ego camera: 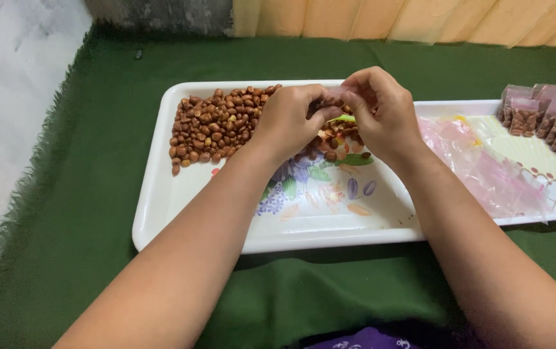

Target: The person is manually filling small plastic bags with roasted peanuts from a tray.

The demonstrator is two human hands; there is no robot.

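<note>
My left hand (289, 119) and my right hand (382, 111) meet over a white flower-printed tray (181, 207). Both pinch a small clear bag of brown peanuts (335, 102) between their fingertips; most of the bag is hidden by the fingers. A heap of loose brown peanuts (216, 123) lies on the tray's far left part, just left of my left hand. More peanuts (333, 145) lie scattered under my hands.
A second white tray (536, 161) at the right holds empty pinkish plastic bags (484, 165) and a row of several filled peanut packets (549, 119). Both trays rest on a green cloth (97, 161). A pale wall is at the left, a curtain behind.
</note>
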